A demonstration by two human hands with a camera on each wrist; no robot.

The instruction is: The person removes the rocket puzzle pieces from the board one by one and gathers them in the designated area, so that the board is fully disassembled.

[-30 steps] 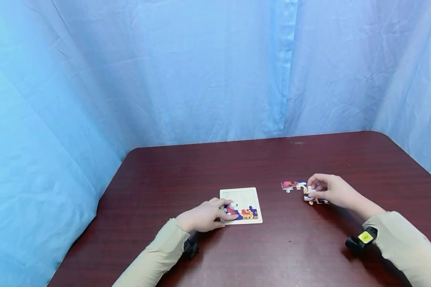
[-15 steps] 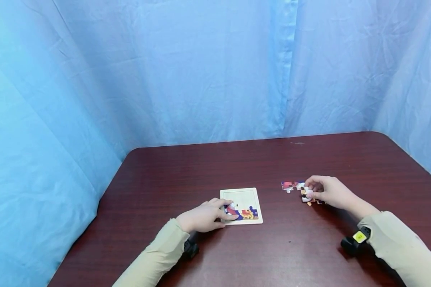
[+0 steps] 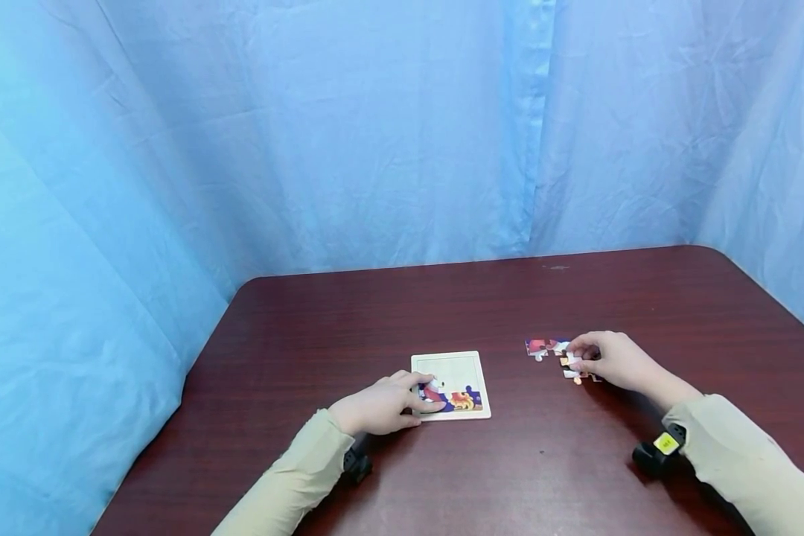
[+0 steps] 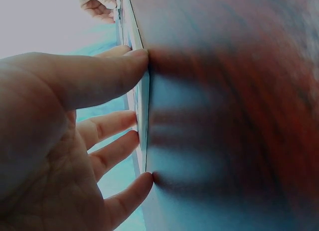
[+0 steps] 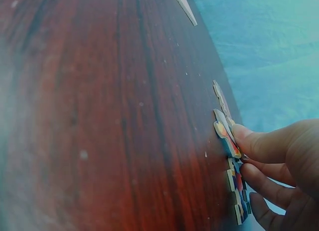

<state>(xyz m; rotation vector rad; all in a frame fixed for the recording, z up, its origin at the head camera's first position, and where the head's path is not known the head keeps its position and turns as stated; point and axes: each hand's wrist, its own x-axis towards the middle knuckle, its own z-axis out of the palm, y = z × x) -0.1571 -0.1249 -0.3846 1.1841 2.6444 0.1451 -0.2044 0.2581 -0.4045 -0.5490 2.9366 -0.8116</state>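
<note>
Inside the tabletop's [image 3: 348,327] right edge, I'd lift level the puzzle piece [image 3: 572,359] my right hand [image 3: 613,361] pinches, left hand [image 3: 382,404] spread on the tray [image 3: 457,370].

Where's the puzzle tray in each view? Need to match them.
Head: puzzle tray, below and right of centre, partly under the left hand.
Left wrist: near-vertical thin strip, left of centre.
Right wrist: apparently just a corner, at the top, right of centre.
Shared landmark: the right hand.

Left grip [image 3: 383,403] splayed, right grip [image 3: 614,361] curled
</note>
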